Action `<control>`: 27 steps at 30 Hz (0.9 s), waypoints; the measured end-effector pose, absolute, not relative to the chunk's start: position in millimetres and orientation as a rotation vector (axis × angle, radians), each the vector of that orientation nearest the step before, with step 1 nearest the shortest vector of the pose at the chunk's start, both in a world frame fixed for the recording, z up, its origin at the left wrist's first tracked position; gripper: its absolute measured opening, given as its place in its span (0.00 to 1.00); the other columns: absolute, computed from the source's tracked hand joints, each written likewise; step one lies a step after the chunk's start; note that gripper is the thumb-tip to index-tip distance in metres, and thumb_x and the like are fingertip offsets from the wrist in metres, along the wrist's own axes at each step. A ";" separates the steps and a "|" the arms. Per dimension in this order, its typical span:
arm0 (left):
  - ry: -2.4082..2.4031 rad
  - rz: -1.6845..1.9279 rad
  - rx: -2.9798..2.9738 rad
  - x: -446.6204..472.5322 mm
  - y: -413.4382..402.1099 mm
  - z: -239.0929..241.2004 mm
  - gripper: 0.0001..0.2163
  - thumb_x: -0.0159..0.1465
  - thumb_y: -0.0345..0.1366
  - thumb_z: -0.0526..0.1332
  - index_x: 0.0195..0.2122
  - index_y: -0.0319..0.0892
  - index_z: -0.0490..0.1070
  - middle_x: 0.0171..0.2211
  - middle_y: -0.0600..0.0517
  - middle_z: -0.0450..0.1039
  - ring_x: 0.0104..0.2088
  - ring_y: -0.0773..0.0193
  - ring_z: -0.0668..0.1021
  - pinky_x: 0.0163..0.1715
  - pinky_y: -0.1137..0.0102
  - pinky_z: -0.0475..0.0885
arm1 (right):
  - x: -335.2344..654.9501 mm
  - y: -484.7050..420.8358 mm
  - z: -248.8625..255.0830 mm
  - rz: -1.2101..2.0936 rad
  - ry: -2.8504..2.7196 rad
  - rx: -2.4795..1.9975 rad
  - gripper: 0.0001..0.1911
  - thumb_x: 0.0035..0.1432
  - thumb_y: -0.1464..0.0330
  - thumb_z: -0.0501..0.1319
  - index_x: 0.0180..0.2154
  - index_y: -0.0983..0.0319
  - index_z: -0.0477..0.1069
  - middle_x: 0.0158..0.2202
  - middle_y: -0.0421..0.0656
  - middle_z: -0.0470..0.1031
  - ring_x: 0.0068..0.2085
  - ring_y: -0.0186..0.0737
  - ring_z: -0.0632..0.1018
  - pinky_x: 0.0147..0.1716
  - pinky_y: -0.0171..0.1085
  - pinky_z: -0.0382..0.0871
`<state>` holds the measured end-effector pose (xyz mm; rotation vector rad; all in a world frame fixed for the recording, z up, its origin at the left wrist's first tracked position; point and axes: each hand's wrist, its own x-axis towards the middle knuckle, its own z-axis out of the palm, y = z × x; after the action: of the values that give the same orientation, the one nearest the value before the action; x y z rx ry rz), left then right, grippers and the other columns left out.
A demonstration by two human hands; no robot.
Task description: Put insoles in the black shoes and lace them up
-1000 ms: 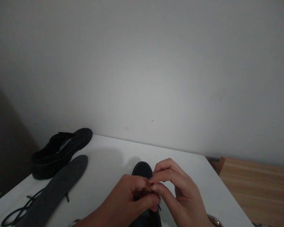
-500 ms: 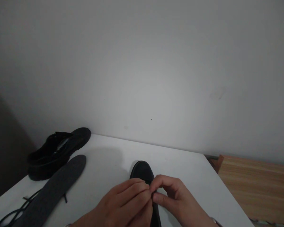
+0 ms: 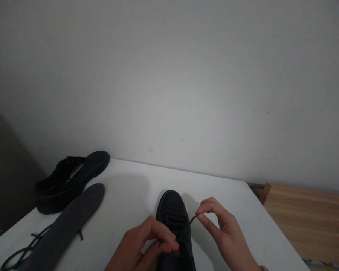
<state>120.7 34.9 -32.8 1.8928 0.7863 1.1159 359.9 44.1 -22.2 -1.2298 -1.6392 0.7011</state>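
A black shoe (image 3: 172, 210) stands on the white table (image 3: 130, 195) in front of me, toe pointing away. My right hand (image 3: 223, 233) pinches the end of its black lace (image 3: 190, 222) and holds it drawn out to the right of the shoe. My left hand (image 3: 144, 244) is closed in a pinch at the shoe's lacing, fingers pressed on the lace there. Both hands sit at the bottom edge of the view.
A second black shoe (image 3: 70, 178) lies at the table's far left by the wall. A dark grey insole (image 3: 67, 222) lies beside it, with a loose black lace (image 3: 22, 252) near the left front edge. A wooden surface (image 3: 307, 222) adjoins on the right.
The two hands were pressed together over the shoe; now they have come apart, the right hand drawing the lace out to the right while the left stays at the lacing.
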 end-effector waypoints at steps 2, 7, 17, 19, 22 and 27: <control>0.958 0.979 1.747 127.8 36.9 -18.3 0.05 0.67 0.34 0.59 0.33 0.43 0.70 0.28 0.56 0.80 0.33 0.68 0.81 0.36 0.76 0.72 | 356.9 39.3 -14.4 0.599 -1.713 -1.134 0.06 0.63 0.64 0.61 0.33 0.58 0.73 0.34 0.42 0.73 0.38 0.40 0.75 0.39 0.37 0.70; 1.025 0.861 1.685 144.4 44.1 -3.7 0.05 0.56 0.28 0.68 0.32 0.42 0.74 0.23 0.60 0.79 0.26 0.68 0.78 0.32 0.76 0.68 | 347.2 28.3 10.7 0.249 -1.982 -0.836 0.08 0.59 0.76 0.60 0.37 0.58 0.72 0.34 0.42 0.71 0.37 0.39 0.74 0.34 0.37 0.70; 0.822 1.023 2.039 139.4 38.5 -5.6 0.06 0.57 0.25 0.66 0.31 0.44 0.78 0.29 0.57 0.80 0.33 0.67 0.78 0.38 0.74 0.70 | 335.1 30.5 12.5 0.374 -1.979 -0.802 0.15 0.60 0.77 0.58 0.46 0.55 0.71 0.39 0.43 0.74 0.41 0.40 0.76 0.40 0.39 0.71; 0.731 1.043 2.169 136.8 40.4 -8.1 0.09 0.59 0.24 0.63 0.33 0.45 0.77 0.29 0.57 0.80 0.35 0.67 0.78 0.42 0.72 0.69 | 336.8 31.8 8.2 0.545 -1.927 -0.858 0.14 0.64 0.75 0.56 0.48 0.54 0.70 0.40 0.42 0.75 0.43 0.39 0.76 0.42 0.39 0.71; 0.563 1.268 2.452 135.6 42.3 -12.0 0.10 0.66 0.26 0.55 0.34 0.44 0.75 0.28 0.55 0.77 0.35 0.66 0.75 0.40 0.70 0.68 | 337.2 33.3 1.5 0.735 -1.940 -0.929 0.11 0.65 0.73 0.56 0.46 0.56 0.73 0.37 0.41 0.78 0.41 0.37 0.77 0.43 0.38 0.71; 0.660 1.348 2.805 139.6 40.0 -10.3 0.14 0.73 0.30 0.48 0.35 0.40 0.72 0.27 0.53 0.75 0.32 0.64 0.72 0.41 0.67 0.65 | 333.0 33.4 -5.5 0.870 -1.912 -1.031 0.05 0.62 0.67 0.62 0.37 0.57 0.78 0.33 0.40 0.79 0.38 0.38 0.78 0.43 0.39 0.70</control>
<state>139.6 40.0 -10.3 2.8051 0.6601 1.3476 333.0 33.4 -5.5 -1.0305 -1.9119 0.8699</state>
